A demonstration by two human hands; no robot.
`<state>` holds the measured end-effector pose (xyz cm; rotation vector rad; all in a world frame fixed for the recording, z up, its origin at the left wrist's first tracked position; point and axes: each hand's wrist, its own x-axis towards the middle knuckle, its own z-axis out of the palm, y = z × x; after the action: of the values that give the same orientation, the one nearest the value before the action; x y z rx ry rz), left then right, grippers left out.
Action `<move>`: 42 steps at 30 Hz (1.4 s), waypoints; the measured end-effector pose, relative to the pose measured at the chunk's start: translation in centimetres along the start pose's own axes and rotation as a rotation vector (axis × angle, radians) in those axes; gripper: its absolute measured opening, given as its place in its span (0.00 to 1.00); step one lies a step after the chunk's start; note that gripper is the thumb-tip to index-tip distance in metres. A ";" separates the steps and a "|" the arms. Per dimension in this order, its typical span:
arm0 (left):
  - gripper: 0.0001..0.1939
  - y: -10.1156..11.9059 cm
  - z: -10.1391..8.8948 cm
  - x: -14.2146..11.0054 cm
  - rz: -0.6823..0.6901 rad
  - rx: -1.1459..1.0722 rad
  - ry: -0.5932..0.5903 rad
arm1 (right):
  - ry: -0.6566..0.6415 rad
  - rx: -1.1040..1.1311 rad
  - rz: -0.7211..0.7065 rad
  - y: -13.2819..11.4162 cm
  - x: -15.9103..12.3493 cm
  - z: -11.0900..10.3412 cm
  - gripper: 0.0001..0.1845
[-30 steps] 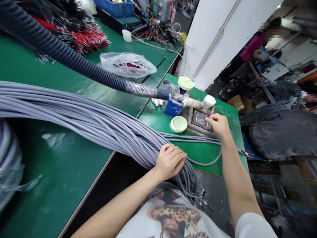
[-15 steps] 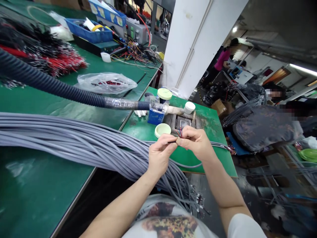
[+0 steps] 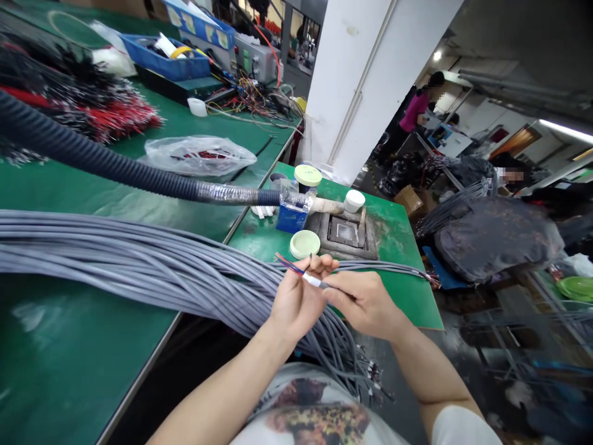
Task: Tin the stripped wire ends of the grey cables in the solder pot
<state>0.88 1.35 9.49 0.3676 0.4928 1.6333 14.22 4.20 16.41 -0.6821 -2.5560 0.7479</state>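
Observation:
A grey cable with a white sleeve near its end lies slanted between my hands, thin red, blue and dark wires fanning out of it to the upper left. My right hand pinches the grey jacket behind the sleeve. Turned palm up, my left hand has its fingers curled about the wires at the sleeve, thumb against them. Below and left of my hands runs a thick bundle of grey cables, its cut ends hanging near my lap.
Beyond my hands, a solder pot sits on the green table, near a pale green lid, a white cup and a ribbed hose. Several more cables lie across the table. People work at the right.
My hands have come down a little toward me, and the left has turned palm up. The cable's wires now point to the upper left, with the white sleeve in sight.

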 end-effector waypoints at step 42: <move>0.11 -3.2 -2.4 -1.2 0.232 0.679 -0.032 | 0.462 0.220 0.147 1.4 3.5 3.0 0.07</move>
<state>2.49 0.15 5.85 0.9815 1.0101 1.6404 10.42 5.97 14.00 -0.8601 -1.9924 0.7960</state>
